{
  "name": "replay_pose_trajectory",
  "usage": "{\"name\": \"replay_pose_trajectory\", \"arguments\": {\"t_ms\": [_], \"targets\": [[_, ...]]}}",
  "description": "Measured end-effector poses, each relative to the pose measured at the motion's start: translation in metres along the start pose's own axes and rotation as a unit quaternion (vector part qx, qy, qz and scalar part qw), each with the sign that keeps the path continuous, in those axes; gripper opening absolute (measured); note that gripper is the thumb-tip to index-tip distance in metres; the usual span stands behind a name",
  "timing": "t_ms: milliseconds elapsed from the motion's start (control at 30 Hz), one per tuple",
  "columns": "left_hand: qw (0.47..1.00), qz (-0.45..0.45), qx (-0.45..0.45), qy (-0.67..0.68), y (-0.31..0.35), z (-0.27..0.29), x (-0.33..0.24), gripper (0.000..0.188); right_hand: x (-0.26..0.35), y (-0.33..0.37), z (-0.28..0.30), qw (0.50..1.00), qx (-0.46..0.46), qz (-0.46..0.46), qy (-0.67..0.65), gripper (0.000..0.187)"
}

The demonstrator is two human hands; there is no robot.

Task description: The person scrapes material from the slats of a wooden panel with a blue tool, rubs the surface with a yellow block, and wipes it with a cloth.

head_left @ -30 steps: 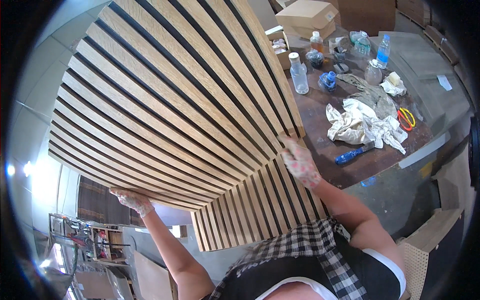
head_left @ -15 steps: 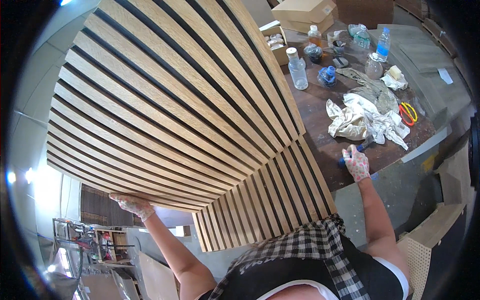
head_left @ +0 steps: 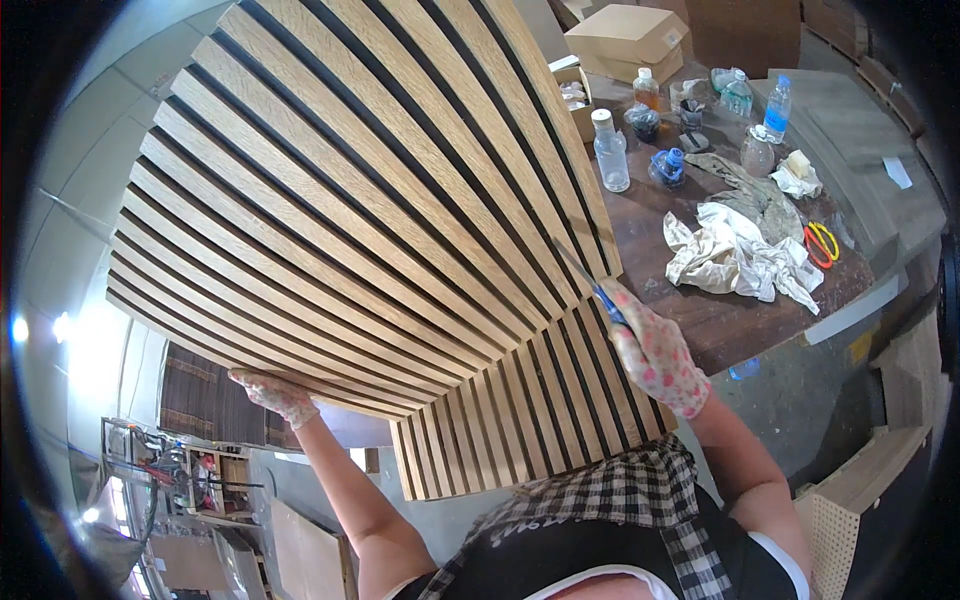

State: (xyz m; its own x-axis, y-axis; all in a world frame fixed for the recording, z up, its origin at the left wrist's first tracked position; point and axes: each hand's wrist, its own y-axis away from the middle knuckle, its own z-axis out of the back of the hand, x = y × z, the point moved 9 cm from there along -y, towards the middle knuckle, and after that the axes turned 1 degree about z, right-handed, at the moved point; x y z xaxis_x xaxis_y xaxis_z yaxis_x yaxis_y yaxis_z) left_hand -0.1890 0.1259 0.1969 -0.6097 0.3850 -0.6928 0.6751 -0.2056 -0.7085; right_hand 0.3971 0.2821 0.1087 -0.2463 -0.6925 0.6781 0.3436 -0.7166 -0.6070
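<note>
A large slatted wood panel (head_left: 370, 200), with pale slats and black gaps, slopes up in front of me. A lower slatted section (head_left: 530, 410) meets it at an angle near my apron. My left hand (head_left: 275, 395), in a patterned glove, grips the panel's left lower edge; its fingertips are partly hidden. My right hand (head_left: 660, 355), gloved with pink spots, is closed round a blue-handled tool (head_left: 608, 303) with a thin, pointed metal blade. The blade lies over the slats near the panel's right edge, just above the joint. Whether it touches the wood I cannot tell.
On the dark table (head_left: 720, 335) at the right are white cloths (head_left: 740, 250), scissors (head_left: 822, 245), a clear bottle (head_left: 610, 150), a blue-capped jar (head_left: 667, 167) and several other bottles. A cardboard box (head_left: 628, 42) stands at the back. Perforated board (head_left: 832, 520) leans at the lower right.
My right hand has picked the blue-handled tool up from the table and brought it left to the panel's edge. My left hand keeps its hold; the view has shifted slightly.
</note>
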Motion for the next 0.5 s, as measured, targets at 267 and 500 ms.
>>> {"name": "replay_pose_trajectory", "arguments": {"t_ms": [267, 500], "targets": [[0.999, 0.032, -0.023, -0.001, 0.014, -0.011, -0.018, 0.076, 0.0, -0.032, -0.023, 0.993, -0.009, -0.005, 0.115, 0.048], [0.999, 0.016, 0.002, 0.046, 0.007, -0.007, -0.007, 0.07, -0.002, -0.019, -0.028, 0.997, -0.021, 0.006, 0.079, 0.05]]}}
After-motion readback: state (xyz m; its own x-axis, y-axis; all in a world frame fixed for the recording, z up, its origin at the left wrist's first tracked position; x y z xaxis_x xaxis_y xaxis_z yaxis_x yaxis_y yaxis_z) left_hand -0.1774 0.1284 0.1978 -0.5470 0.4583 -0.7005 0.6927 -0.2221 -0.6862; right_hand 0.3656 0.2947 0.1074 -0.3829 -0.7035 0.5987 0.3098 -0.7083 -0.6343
